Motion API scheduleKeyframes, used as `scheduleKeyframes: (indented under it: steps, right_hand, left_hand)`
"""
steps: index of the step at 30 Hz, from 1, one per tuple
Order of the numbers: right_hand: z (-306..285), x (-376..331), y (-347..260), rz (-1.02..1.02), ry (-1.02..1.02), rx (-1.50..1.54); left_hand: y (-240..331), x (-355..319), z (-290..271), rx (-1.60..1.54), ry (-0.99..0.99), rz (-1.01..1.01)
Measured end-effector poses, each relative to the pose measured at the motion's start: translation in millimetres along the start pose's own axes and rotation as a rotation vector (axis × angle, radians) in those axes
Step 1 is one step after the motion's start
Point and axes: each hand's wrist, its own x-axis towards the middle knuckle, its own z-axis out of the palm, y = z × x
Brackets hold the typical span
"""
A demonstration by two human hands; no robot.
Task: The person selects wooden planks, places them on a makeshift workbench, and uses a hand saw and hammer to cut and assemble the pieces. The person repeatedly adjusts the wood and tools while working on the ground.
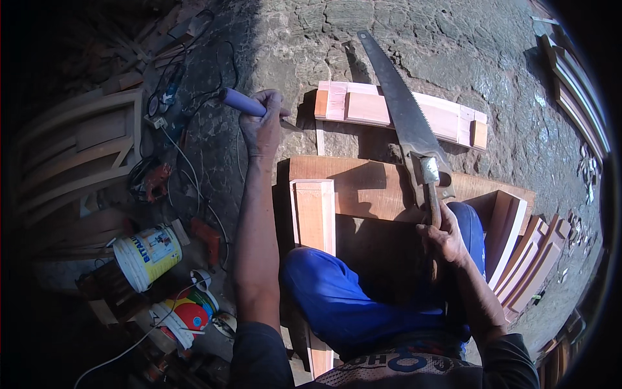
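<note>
My left hand (262, 126) is closed round the purple handle of a chisel (243, 102), held out over the ground; its narrow metal blade points right. In my right hand (447, 235) is the wooden handle of a hammer (429, 170), its metal head up. Behind the hammer a handsaw (403, 97) lies across the wide brown board (369, 176), with its blade over a pale jointed wooden piece (369, 107). The hammer partly hides the saw's handle. A pale wooden post (314, 214) lies at the board's left end, beside my knee.
At left are wooden frames (126, 139), a red power tool (157, 181), an orange one (207, 240), loose cables and a white bucket (148, 257). Curved wooden pieces (534, 266) stand at right. More wood strips (570, 84) lie at the far right on rough ground.
</note>
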Motion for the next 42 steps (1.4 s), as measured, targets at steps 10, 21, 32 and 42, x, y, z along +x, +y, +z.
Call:
scheduleKeyframes:
  steps: [10,21,32,42]
  right_hand:
    - [2.9,6.9,-0.2,0.069,-0.047,-0.021]
    - [2.8,8.9,0.6,0.081,-0.020,-0.042]
    - [3.4,9.7,-0.1,0.104,-0.029,-0.032]
    - [13.9,42.0,-20.2,-0.288,-0.166,-0.253]
  left_hand:
    - [2.3,-11.4,16.9,-0.162,0.030,-0.312]
    - [-15.2,-17.1,25.4,-0.230,0.000,-0.485]
    - [-15.3,-16.6,28.5,-0.139,-0.006,-0.465]
    - [-16.3,-12.8,29.9,-0.134,0.040,-0.472]
